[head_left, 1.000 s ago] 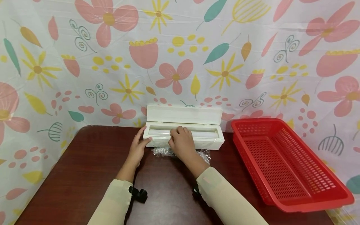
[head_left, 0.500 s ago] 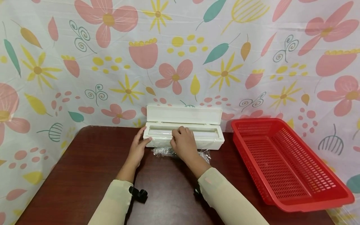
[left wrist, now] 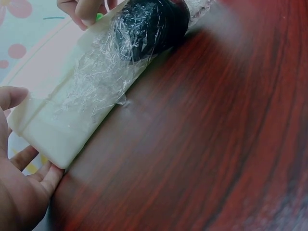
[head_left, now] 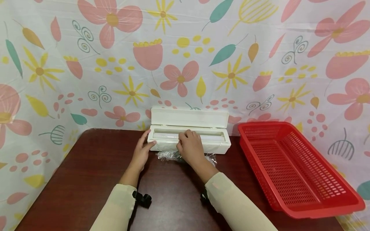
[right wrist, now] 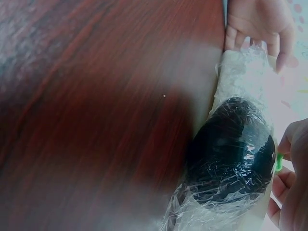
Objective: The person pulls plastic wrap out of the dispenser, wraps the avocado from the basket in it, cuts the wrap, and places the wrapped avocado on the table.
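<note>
A long white cling film dispenser (head_left: pixel 215 148) stands at the back of the table, lid (head_left: pixel 189 118) raised, a pale roll (head_left: pixel 164 136) lying inside. My left hand (head_left: pixel 141 151) grips its left end, thumb at the front top edge and fingers round the corner. Over the front edge, near the middle, my right hand (head_left: pixel 190 146) pinches a small green slider cutter (right wrist: pixel 279 162), mostly hidden by the fingers. Clear film (left wrist: pixel 98 77) drapes down the dispenser's front. Against that front sits a dark, smooth, rounded thing (right wrist: pixel 231 149) wrapped in the film; the right hand largely hides it in the head view.
A red perforated plastic basket (head_left: pixel 260 173) stands on the right side of the dark wooden table (head_left: pixel 86 179). Behind the dispenser hangs a flower-patterned cloth (head_left: pixel 179 38). Black straps (head_left: pixel 142 199) with cameras sit on the wrists.
My right hand has slid a little to the right along the dispenser's front edge. My left hand and the dispenser have stayed in place.
</note>
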Demonstrator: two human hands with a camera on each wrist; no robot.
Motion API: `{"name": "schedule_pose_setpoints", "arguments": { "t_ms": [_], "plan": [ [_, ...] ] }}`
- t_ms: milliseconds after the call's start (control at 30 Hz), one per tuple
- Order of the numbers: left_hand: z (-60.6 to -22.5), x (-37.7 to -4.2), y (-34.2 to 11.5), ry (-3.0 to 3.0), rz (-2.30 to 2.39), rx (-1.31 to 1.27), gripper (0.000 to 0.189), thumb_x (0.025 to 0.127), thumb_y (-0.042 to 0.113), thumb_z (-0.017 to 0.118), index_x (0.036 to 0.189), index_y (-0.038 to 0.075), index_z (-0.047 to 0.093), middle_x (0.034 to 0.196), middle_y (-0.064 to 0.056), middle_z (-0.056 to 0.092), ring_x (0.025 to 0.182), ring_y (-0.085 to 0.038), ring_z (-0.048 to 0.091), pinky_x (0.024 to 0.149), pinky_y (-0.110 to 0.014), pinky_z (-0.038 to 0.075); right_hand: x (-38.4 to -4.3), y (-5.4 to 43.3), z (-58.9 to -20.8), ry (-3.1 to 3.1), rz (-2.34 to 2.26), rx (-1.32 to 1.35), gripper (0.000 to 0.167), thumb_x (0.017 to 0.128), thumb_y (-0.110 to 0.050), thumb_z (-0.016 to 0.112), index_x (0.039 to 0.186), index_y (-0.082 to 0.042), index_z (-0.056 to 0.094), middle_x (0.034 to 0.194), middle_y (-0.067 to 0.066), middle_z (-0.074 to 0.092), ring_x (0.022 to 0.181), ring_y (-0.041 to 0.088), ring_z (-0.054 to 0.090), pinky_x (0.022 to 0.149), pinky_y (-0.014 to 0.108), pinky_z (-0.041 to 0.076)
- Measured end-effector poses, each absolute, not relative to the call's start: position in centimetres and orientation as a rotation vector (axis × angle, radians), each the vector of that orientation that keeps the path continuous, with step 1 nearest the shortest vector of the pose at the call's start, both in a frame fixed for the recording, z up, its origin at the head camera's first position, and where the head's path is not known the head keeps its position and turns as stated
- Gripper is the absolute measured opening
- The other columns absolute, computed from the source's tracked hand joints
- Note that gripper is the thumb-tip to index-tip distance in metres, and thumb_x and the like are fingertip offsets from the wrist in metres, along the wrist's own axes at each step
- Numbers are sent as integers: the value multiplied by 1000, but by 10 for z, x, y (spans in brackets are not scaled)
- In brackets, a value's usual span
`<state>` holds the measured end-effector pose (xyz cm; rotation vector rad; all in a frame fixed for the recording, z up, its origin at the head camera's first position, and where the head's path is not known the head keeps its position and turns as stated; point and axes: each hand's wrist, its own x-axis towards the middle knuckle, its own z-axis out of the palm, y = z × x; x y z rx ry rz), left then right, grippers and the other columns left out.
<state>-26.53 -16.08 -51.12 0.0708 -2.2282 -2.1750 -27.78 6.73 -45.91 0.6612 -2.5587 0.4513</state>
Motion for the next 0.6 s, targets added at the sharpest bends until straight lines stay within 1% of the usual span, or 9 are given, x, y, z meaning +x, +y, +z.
{"name": "schedule_pose_setpoints", "arguments": {
  "t_ms": [133, 367, 600],
  "plan": [
    [-511, -265, -160, -2220, -2181, 62, 59, 101, 40, 61, 154, 43, 34, 167, -2, 15, 138, -32, 38, 118, -57, 29, -278, 69, -460, -2548, 448, 656, 11, 95, -14, 59, 85, -15, 55, 94, 5, 55, 82, 24, 45, 80, 40, 39],
    [-511, -265, -160, -2235, -2154, 79, 60, 100, 40, 61, 154, 44, 35, 165, -3, 20, 137, -31, 39, 117, -56, 31, -279, 70, -462, -2551, 473, 651, 11, 95, -14, 59, 85, -15, 54, 93, 5, 55, 82, 25, 45, 81, 40, 39],
    [-511, -265, -161, -2232, -2171, 83, 60, 101, 39, 61, 154, 44, 35, 165, -2, 19, 137, -30, 39, 118, -56, 30, -280, 71, -463, -2534, 503, 648, 11, 94, -12, 59, 84, -14, 54, 92, 6, 55, 83, 26, 47, 84, 43, 42]
  ]
}}
